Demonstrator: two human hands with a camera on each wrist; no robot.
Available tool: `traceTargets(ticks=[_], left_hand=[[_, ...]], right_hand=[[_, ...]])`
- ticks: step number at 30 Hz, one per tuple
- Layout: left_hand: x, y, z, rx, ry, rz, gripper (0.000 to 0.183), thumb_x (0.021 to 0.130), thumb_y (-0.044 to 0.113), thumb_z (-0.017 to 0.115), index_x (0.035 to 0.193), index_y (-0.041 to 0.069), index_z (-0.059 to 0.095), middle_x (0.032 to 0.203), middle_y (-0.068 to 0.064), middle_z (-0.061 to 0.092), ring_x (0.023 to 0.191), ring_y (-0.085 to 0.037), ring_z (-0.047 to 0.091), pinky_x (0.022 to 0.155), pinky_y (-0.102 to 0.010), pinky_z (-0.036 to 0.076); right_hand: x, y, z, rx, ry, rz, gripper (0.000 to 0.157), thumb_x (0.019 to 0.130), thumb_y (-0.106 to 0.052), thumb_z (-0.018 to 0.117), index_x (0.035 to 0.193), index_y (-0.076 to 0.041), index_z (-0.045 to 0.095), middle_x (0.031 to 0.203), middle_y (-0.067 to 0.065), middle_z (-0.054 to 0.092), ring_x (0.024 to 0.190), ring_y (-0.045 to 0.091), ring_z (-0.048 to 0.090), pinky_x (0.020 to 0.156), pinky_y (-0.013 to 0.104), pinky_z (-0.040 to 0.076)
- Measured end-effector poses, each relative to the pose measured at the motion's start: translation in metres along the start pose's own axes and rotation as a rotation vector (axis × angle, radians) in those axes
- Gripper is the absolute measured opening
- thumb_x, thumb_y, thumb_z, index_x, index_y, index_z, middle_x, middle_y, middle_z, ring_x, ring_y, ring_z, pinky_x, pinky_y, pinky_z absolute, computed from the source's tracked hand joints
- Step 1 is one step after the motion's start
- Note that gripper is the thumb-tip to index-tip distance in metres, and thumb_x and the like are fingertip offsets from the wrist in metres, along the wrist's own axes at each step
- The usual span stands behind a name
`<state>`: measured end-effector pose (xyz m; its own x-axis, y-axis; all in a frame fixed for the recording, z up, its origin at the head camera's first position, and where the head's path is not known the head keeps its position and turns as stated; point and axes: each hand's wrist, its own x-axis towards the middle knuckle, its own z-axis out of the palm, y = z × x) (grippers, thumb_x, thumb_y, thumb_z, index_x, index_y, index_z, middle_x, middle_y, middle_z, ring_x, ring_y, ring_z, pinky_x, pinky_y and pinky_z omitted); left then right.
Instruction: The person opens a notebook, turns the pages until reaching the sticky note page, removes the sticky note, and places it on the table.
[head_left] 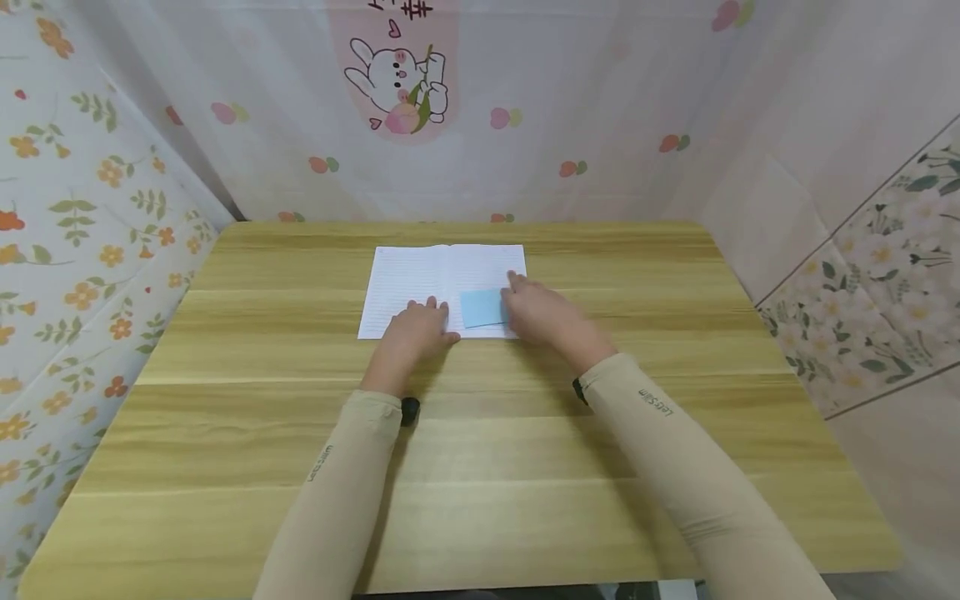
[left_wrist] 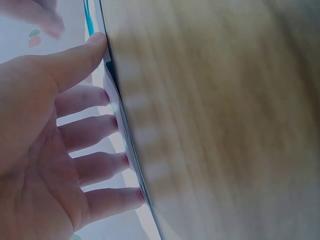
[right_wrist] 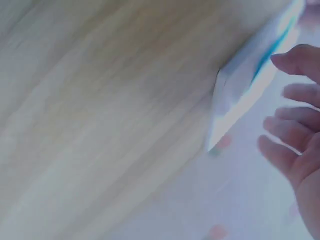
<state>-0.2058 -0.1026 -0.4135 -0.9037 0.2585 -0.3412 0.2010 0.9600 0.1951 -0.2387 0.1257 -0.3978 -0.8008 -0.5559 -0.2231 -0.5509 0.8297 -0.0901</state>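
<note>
An open notebook with lined white pages lies flat towards the table's back edge. On its right page is a blue rectangular slip of paper, which shows as a thin blue strip in both wrist views. My left hand rests on the lower left page near the fold, fingers spread and fingertips on the paper, as the left wrist view also shows. At the slip's right end is my right hand, partly covering it. In the right wrist view its thumb is at the blue strip, with the other fingers loosely bent and apart.
The notebook lies on a wood-grain table. A white printed curtain hangs behind it, a flowered cloth at the left, and a panelled wall at the right. Both forearms wear beige sleeves.
</note>
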Motion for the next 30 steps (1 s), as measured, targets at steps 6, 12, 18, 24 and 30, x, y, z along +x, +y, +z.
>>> traceTargets(ticks=[6, 12, 18, 24, 30], left_hand=[[-0.005, 0.004, 0.0, -0.005, -0.004, -0.014, 0.072, 0.111, 0.044, 0.054, 0.166, 0.004, 0.034, 0.174, -0.023, 0.028, 0.158, -0.054, 0.029, 0.124, -0.068, 0.036], [-0.006, 0.004, 0.001, 0.002, 0.012, -0.02, 0.071, 0.111, 0.044, 0.054, 0.166, 0.004, 0.034, 0.174, -0.023, 0.028, 0.159, -0.052, 0.028, 0.124, -0.068, 0.036], [-0.002, 0.0, 0.001, 0.013, 0.019, -0.016, 0.071, 0.111, 0.045, 0.053, 0.167, 0.005, 0.033, 0.174, -0.023, 0.027, 0.16, -0.052, 0.028, 0.124, -0.068, 0.036], [0.001, -0.002, -0.003, 0.016, 0.033, -0.007, 0.07, 0.112, 0.045, 0.052, 0.166, 0.004, 0.034, 0.174, -0.023, 0.028, 0.159, -0.052, 0.03, 0.124, -0.067, 0.037], [-0.002, 0.0, -0.001, 0.012, 0.013, 0.001, 0.072, 0.112, 0.045, 0.052, 0.167, 0.004, 0.033, 0.174, -0.024, 0.027, 0.159, -0.053, 0.029, 0.124, -0.066, 0.038]], right_hand=[[0.006, -0.038, 0.006, -0.343, 0.024, -0.192, 0.044, 0.113, -0.003, 0.047, 0.156, 0.006, 0.047, 0.165, 0.025, 0.045, 0.156, 0.038, 0.044, 0.13, 0.047, 0.037], [0.016, -0.046, 0.009, -0.345, 0.051, -0.175, 0.043, 0.113, -0.004, 0.045, 0.154, 0.008, 0.046, 0.159, 0.025, 0.053, 0.15, 0.036, 0.053, 0.126, 0.045, 0.044], [0.029, -0.045, 0.013, -0.202, 0.022, -0.085, 0.037, 0.111, -0.006, 0.05, 0.144, 0.008, 0.057, 0.15, 0.025, 0.061, 0.143, 0.035, 0.06, 0.117, 0.045, 0.053], [0.038, -0.044, 0.013, -0.163, -0.008, -0.038, 0.044, 0.111, -0.01, 0.052, 0.15, 0.01, 0.051, 0.16, 0.028, 0.05, 0.152, 0.039, 0.049, 0.124, 0.047, 0.045], [0.039, -0.036, 0.013, -0.031, -0.014, -0.027, 0.036, 0.11, -0.007, 0.048, 0.141, 0.008, 0.059, 0.148, 0.027, 0.062, 0.139, 0.038, 0.062, 0.116, 0.046, 0.053]])
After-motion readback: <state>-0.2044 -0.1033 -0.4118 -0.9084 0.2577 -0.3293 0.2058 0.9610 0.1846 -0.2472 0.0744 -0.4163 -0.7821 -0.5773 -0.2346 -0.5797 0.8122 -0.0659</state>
